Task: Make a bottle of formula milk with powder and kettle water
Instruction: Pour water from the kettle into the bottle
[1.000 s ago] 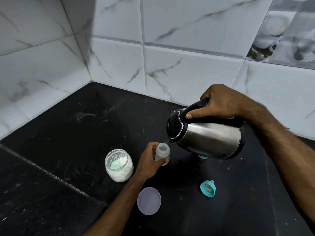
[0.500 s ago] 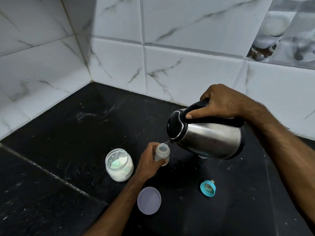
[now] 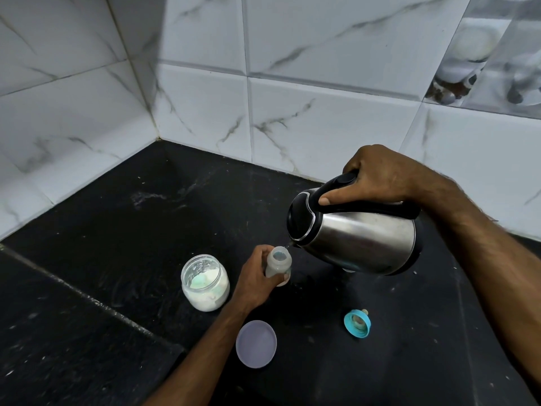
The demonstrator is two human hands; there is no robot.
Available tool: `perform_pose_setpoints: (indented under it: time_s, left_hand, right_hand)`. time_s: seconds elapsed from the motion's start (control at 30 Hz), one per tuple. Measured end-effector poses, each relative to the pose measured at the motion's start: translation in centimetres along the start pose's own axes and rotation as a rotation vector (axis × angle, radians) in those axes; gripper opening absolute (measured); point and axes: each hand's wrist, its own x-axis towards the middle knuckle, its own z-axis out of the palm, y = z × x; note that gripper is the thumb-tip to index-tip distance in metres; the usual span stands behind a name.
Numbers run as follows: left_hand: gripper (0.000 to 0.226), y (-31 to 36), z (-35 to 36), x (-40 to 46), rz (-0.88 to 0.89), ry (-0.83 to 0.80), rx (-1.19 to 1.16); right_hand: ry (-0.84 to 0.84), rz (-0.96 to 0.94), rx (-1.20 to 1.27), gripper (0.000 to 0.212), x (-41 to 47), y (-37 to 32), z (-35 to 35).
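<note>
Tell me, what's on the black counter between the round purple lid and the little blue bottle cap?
Nothing. In the head view, only bare black counter lies between the round purple lid and the blue bottle cap.

Two bare forearms reach into view. The left arm enters from 6 o'clock and angles up toward the centre, its left hand (image 3: pixel 255 284) curled around a small baby bottle (image 3: pixel 278 263), thumb side uppermost. The right arm enters from 4 o'clock and stretches toward 10 o'clock, wrist bent, its right hand (image 3: pixel 377 177) wrapped over the black handle of a tilted steel kettle (image 3: pixel 360 238), thumb pressed along the handle.
</note>
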Motion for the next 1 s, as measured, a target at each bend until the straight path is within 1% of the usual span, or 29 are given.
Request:
perform_pose_setpoints:
  time_s: [0.07,0.2,0.33,0.47,1.0]
  left_hand:
    - [0.057,0.03,-0.03,-0.04,-0.001,0.0,-0.001]
    - [0.059,-0.18,-0.08,0.05,-0.002,0.006,0.006]
    - [0.059,-0.32,-0.1,0.12,-0.004,-0.001,0.017]
    - [0.059,-0.28,-0.1,0.15,-0.009,-0.001,0.014]
    - [0.058,-0.18,-0.2,0.16,-0.011,-0.014,0.024]
  right_hand:
    - [0.004,-0.006,-0.005,0.084,0.07,0.0,0.03]
    - [0.01,-0.005,-0.019,0.079,0.07,-0.09,-0.04]
    - [0.006,-0.009,-0.019,0.081,0.11,-0.17,0.02]
    - [0.004,-0.003,-0.026,0.073,0.11,-0.26,0.1]
    - [-0.006,-0.002,-0.022,0.078,0.34,-0.19,0.05]
